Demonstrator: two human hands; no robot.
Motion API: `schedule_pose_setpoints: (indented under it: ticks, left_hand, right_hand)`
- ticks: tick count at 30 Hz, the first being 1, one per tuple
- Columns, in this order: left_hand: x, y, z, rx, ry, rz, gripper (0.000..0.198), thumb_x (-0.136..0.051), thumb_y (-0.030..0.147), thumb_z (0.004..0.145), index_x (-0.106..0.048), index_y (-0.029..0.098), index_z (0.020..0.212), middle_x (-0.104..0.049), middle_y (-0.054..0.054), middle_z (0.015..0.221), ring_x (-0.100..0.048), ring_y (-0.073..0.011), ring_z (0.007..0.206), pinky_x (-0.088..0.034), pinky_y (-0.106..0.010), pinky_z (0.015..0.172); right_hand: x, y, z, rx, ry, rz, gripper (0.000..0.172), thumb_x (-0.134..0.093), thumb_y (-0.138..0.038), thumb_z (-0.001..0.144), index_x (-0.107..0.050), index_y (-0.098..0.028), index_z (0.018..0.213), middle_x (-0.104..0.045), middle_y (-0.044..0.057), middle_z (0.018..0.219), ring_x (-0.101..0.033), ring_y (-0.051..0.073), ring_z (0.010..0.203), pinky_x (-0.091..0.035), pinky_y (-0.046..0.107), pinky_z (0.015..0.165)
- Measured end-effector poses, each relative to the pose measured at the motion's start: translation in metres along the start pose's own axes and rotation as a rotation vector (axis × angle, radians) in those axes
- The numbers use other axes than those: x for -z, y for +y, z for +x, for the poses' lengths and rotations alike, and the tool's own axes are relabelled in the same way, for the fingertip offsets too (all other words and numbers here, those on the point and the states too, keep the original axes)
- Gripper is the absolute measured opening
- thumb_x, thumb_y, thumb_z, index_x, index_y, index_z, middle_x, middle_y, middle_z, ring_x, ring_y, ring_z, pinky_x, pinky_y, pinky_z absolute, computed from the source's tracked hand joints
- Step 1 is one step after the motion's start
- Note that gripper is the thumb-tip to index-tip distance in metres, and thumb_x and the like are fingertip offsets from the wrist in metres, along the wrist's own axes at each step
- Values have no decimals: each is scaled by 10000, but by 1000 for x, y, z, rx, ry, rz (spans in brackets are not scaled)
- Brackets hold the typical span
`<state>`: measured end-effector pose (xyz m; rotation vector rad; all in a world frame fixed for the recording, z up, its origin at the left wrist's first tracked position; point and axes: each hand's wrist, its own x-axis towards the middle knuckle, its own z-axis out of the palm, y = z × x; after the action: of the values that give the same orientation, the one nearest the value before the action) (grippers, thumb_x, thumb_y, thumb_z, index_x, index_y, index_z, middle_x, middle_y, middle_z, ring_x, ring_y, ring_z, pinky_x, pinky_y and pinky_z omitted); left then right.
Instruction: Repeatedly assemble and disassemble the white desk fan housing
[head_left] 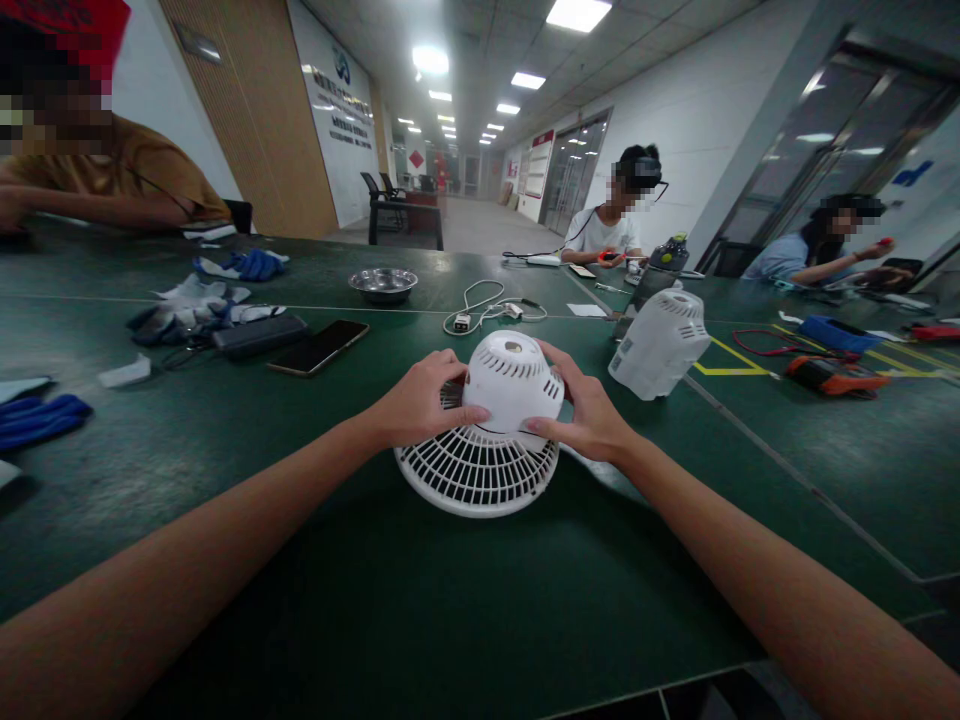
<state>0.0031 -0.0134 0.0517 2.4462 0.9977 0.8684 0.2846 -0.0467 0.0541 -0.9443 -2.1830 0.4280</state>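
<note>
A white fan head lies grille-down on the green table (420, 610). Its round grille (476, 475) faces the table and its domed white motor housing (512, 378) points up. My left hand (420, 400) grips the left side of the housing, fingers curled around it. On the right side my right hand (589, 410) holds the same housing, thumb on top. A second white fan part (660, 342), with a vented top, stands just to the right of my hands.
A black phone (319, 346), a dark case (259, 335), blue and white gloves (244, 265), a steel bowl (383, 284) and a white cable (487, 308) lie beyond. Orange and blue tools (832, 375) sit at right. Other people sit at the far edges.
</note>
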Motion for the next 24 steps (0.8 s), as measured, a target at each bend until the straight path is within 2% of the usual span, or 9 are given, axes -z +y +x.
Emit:
schedule_pose_setpoints:
  ticks: [3, 6, 13, 19, 24]
  left_hand:
    - [3, 2, 1, -18, -65, 61, 517, -697, 608, 810, -696, 170, 1083, -623, -91, 1018, -560, -256, 898, -461, -412, 798]
    - [4, 2, 1, -25, -85, 69, 543, -686, 633, 808, -680, 155, 1065, -633, -101, 1007, -577, -250, 877, -467, -401, 767]
    - [2, 2, 0, 10, -158, 91, 628, -690, 665, 783, -660, 170, 1170, -614, -145, 1171, -565, -329, 1048, -476, -478, 859]
    - [1, 2, -1, -6, -135, 40, 656, -721, 625, 765, -650, 178, 1239, -613, -154, 1216, -570, -338, 1062, -479, -497, 873]
    - [0, -5, -1, -60, -141, 19, 673, -719, 606, 770, -627, 194, 1294, -630, -154, 1250, -570, -357, 1125, -452, -540, 946]
  right_hand:
    - [0, 1, 0, 42, 8, -10, 979, -806, -512, 754, -307, -277, 1563, -611, 120, 1407, -671, 331, 1112, -543, 582, 976]
    - [0, 0, 0, 57, -12, -58, 990, -789, -518, 767, -275, -277, 1578, -569, 131, 1461, -634, 358, 1204, -521, 592, 1013]
    - [0, -4, 0, 10, -45, -70, 1032, -794, -494, 762, -228, -268, 1595, -562, 133, 1475, -638, 358, 1208, -516, 585, 1030]
    - [0, -9, 0, 6, -55, -127, 1072, -792, -443, 755, -184, -279, 1623, -499, 120, 1543, -600, 380, 1263, -494, 607, 1052]
    - [0, -9, -1, 24, -46, -139, 1077, -786, -449, 760, -159, -311, 1624, -426, 96, 1600, -555, 375, 1330, -469, 610, 1088]
